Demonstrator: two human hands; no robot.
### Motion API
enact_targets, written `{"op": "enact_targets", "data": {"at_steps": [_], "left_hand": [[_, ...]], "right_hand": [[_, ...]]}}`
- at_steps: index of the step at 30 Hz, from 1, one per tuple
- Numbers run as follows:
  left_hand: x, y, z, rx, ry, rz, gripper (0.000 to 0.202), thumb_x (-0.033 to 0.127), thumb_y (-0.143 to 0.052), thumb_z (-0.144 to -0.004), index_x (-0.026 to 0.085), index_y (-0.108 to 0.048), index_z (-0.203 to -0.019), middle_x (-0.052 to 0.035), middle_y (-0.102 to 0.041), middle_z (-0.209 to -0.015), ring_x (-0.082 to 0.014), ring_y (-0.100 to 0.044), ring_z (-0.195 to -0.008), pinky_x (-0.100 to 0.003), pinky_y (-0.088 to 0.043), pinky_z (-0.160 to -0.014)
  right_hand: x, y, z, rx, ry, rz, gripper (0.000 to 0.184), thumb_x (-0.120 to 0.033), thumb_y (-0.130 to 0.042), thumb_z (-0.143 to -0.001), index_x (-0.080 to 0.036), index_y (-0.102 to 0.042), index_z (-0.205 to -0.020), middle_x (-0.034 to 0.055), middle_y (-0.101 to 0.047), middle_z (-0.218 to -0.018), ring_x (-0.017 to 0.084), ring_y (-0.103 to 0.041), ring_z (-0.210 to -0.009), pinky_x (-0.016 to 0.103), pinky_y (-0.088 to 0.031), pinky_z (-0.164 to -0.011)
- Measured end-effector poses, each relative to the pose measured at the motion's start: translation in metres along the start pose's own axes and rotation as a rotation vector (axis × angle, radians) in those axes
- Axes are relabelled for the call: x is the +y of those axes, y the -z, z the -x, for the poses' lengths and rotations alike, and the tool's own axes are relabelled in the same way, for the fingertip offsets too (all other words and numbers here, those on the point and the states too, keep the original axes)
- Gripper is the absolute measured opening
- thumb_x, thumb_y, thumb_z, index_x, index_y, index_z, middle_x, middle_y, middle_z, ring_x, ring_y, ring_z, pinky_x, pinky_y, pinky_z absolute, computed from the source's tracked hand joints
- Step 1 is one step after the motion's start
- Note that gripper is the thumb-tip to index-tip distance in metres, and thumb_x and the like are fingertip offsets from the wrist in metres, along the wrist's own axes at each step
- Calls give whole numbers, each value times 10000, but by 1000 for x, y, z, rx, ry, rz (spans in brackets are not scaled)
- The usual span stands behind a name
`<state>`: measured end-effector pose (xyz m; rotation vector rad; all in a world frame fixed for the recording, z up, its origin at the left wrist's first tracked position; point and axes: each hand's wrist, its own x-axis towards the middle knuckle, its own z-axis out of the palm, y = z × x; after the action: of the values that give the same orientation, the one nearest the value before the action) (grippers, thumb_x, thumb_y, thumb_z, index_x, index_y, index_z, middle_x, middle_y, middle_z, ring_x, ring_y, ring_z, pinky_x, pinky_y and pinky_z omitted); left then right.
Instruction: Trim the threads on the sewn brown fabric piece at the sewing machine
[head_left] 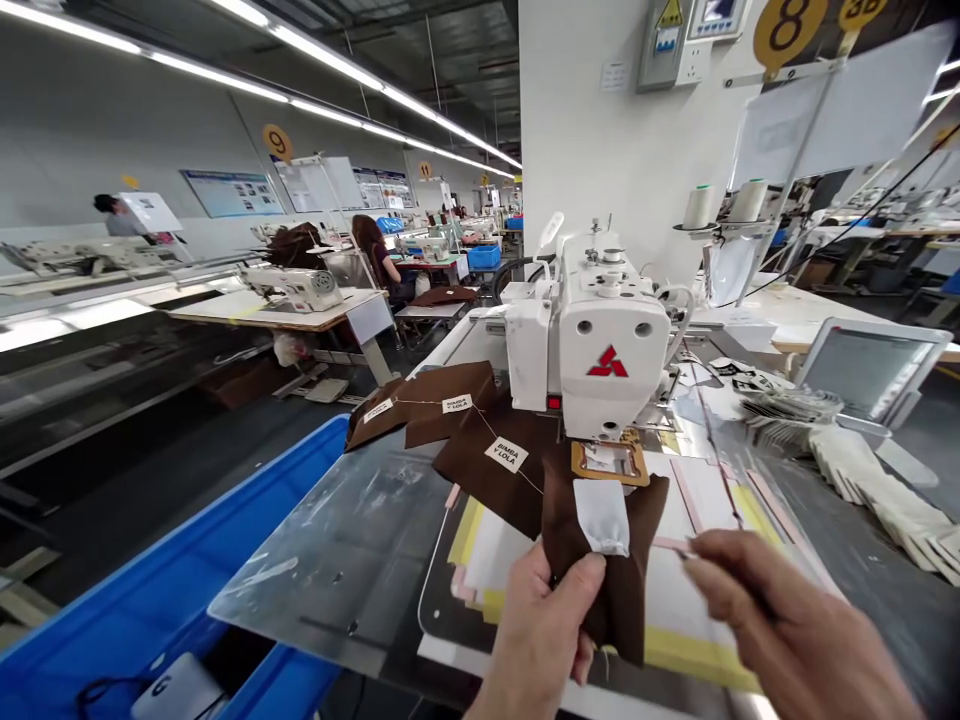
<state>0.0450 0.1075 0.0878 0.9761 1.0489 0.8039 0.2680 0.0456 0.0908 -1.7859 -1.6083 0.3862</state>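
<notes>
My left hand [544,625] is closed on a brown fabric piece [600,550], thumb pressing near a white label [602,515] that lies on it. The piece sits under the clamp frame [609,462] of a white sewing machine [600,335]. My right hand [780,625] pinches something thin and pinkish at its fingertips, just right of the fabric. Behind, three sewn brown pieces [457,420] with white printed labels trail leftward, joined by thread.
A blue bin [172,590] stands at the lower left beside the metal table plate [337,560]. Stacks of white labels [885,500] and a screen [870,370] lie to the right. Other workers sit at sewing stations [300,290] far left.
</notes>
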Motion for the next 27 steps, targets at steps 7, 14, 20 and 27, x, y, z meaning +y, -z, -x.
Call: {"op": "enact_targets", "data": {"at_steps": [7,14,20,27], "left_hand": [[-2,-12,6,58,-17,-30,606,758,-695,-880,159,-621,-945,57,-466,-495,-104,-464,-378,-169,-334,-350],[-5,-13,8,10,33,4,756,893,-736,-739,152,-607,-813,17,-521,-507,-123,-534,-398,-171,-349,-353],[-3,-17,8,81,50,34,704,850,-739,-772,156,-617,-778,19,-503,-490,-136,-536,-415,-190,-354,-372],[-14,-16,9,60,27,-71,798,949,-654,-753,154,-606,-716,-37,-556,-484,-138,-535,-420,-207,-379,-406]], "right_hand": [[-38,-27,-6,-185,-47,-174,402,-667,-528,-1028,-297,-679,-989,-36,-728,-832,149,-689,-725,193,-546,-664],[-30,-39,-2,-165,2,-159,372,-616,-487,-1073,-293,-671,-1062,-3,-748,-946,161,-731,-777,212,-569,-703],[-41,-49,9,-16,-48,-98,362,-614,-433,-1101,-323,-648,-1113,-27,-727,-997,174,-731,-768,256,-570,-737],[-49,-52,11,49,-41,-161,344,-577,-420,-1112,-309,-635,-1087,-10,-720,-955,185,-716,-755,261,-553,-732]]}}
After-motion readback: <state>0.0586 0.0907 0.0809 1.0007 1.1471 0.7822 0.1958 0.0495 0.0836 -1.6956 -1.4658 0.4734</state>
